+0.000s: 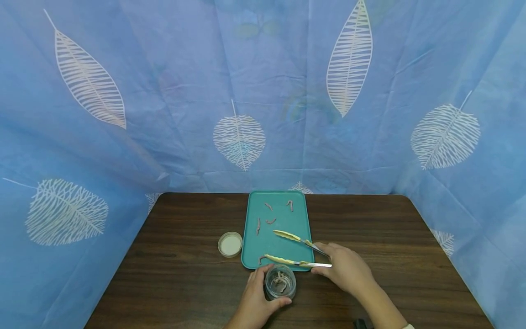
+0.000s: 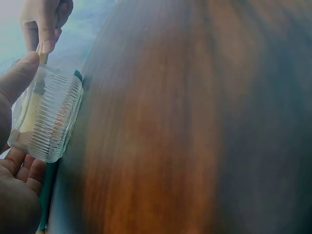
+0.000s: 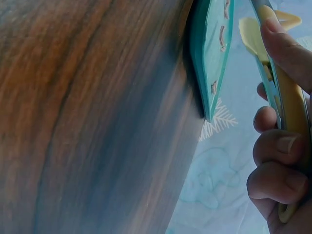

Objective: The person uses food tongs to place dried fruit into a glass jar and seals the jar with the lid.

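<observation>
In the head view my left hand (image 1: 254, 299) grips a clear ribbed jar (image 1: 293, 284), thumb and fingers around its sides. Several pale, worm-like strips (image 1: 281, 279) lie inside it. My right hand (image 1: 349, 269) holds metal tongs (image 1: 306, 264) with yellow tips, their arms spread apart over the tray. The lower tip is right by a pinkish worm-like piece (image 1: 261, 259) at the tray's near edge. From the left wrist, the jar (image 2: 58, 114) appears tilted between thumb and fingers. The right wrist view shows curled fingers (image 3: 278, 146) around the tongs' yellow handle (image 3: 292, 107).
A teal tray (image 1: 297, 217) extends to the table's far edge, with several pinkish worm-like pieces (image 1: 258, 226) scattered on it. Left of the tray lies a round lid (image 1: 230, 244). Blue leaf-patterned cloth (image 1: 176, 114) hangs behind and beside the dark wooden table (image 1: 185, 265).
</observation>
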Motion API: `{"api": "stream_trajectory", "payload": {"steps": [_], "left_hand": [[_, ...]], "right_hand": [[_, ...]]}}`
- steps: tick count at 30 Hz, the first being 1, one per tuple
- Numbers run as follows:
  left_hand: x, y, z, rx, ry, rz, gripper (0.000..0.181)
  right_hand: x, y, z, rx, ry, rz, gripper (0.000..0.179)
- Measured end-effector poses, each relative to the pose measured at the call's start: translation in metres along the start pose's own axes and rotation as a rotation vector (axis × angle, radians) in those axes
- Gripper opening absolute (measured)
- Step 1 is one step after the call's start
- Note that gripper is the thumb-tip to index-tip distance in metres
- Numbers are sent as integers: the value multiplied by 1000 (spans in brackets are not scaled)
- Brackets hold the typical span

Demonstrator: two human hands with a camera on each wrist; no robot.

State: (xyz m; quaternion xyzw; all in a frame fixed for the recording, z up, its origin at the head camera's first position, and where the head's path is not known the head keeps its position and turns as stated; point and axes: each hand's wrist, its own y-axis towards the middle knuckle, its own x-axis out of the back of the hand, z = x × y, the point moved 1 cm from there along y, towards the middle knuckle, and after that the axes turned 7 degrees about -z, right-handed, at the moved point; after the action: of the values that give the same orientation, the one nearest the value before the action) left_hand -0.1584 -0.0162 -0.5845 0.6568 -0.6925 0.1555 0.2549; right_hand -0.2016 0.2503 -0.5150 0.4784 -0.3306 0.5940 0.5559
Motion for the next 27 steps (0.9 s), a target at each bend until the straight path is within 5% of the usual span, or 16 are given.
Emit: {"api": "stream_trajectory", "payload": {"steps": [27], "left_hand": [[1, 0, 0, 25, -10, 21, 95]], "right_hand": [[-17, 4, 7, 8, 7, 53, 53]]}}
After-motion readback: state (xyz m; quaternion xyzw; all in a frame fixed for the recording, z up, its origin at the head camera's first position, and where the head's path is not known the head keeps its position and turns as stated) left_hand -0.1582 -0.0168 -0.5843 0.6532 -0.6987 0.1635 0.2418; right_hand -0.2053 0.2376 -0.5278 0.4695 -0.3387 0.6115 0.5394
